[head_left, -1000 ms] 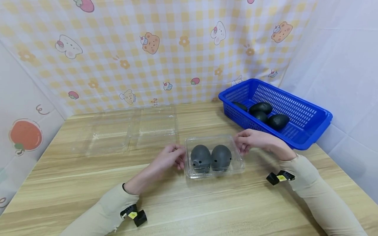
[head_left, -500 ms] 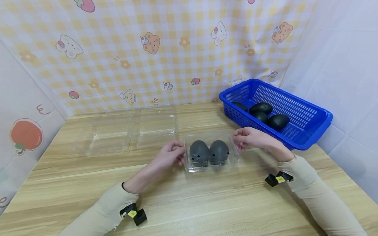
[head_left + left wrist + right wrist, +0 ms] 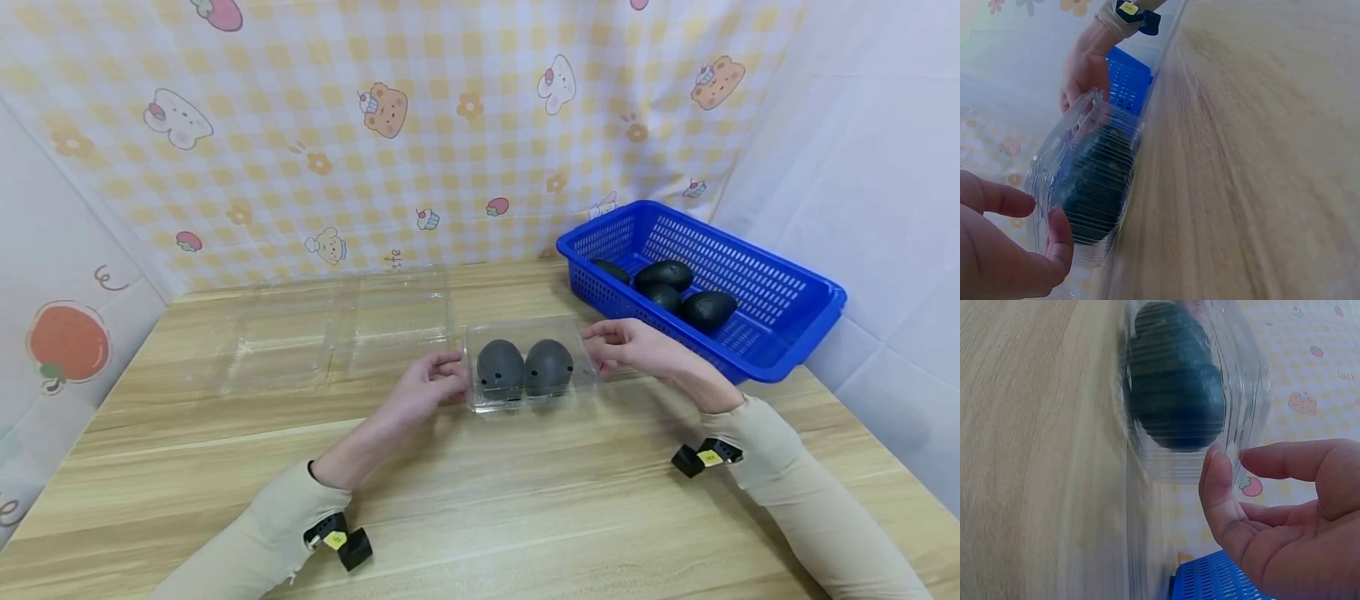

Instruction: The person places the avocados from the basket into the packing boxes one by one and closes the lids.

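Note:
A clear plastic clamshell box (image 3: 487, 407) with its lid down holds two dark avocados (image 3: 501, 371) side by side. At its left edge my left hand (image 3: 423, 390) pinches the rim between thumb (image 3: 1060, 240) and finger. The right hand (image 3: 637, 343) grips the opposite rim in the same way; in the right wrist view its thumb (image 3: 1217, 478) presses the box's edge. Ribbed side walls blur the avocado (image 3: 1097, 181) in the left wrist view. Whether the box touches the table or hangs just above it, I cannot tell.
A blue plastic basket (image 3: 787, 367) with several avocados (image 3: 708, 310) stands at the back right, close behind the right hand. Clear plastic containers (image 3: 393, 321) lie at the back left of the wooden table (image 3: 480, 517). A patterned curtain (image 3: 465, 158) hangs behind.
Both hands have carried the box away from me, toward the back of the table and slightly left. The basket and the back-left containers have stayed put.

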Demonstrator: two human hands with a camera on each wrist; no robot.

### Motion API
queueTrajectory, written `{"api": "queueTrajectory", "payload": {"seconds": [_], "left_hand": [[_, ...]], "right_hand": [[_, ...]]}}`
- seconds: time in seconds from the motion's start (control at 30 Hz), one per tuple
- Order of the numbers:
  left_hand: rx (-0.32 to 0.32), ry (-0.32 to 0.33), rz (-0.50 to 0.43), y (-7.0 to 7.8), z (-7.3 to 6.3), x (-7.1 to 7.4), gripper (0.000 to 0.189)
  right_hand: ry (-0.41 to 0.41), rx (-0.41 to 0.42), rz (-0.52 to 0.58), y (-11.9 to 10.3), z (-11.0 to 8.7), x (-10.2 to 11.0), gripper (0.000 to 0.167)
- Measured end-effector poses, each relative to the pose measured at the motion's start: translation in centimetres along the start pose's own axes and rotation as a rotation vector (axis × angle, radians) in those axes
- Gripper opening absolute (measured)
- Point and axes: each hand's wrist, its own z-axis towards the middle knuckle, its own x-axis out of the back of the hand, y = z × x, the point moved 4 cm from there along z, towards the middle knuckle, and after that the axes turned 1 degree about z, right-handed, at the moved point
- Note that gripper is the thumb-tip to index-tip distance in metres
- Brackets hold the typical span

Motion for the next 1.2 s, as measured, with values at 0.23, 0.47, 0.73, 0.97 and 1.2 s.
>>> {"api": "queueTrajectory", "payload": {"seconds": [0.23,0.47,0.73,0.97,1.2], "left_hand": [[-0.016,0.012,0.022,0.0,0.19,0.34,0.064],[-0.009,0.014,0.014,0.04,0.11,0.38,0.061],[-0.007,-0.019,-0.022,0.03,0.19,0.21,0.056],[0.024,-0.054,0.011,-0.1,0.08,0.16,0.062],[0.094,-0.081,0.002,-0.32,-0.03,0.14,0.046]], "right_hand": [[-0.01,0.033,0.015,0.12,-0.07,-0.05,0.056],[-0.127,-0.057,0.05,0.42,-0.18,-0.2,0.06],[-0.253,-0.019,0.056,0.5,-0.61,-0.26,0.065],[-0.294,-0.076,0.082,0.7,-0.81,-0.54,0.067],[-0.31,-0.111,0.11,0.93,-0.63,-0.94,0.033]]}}
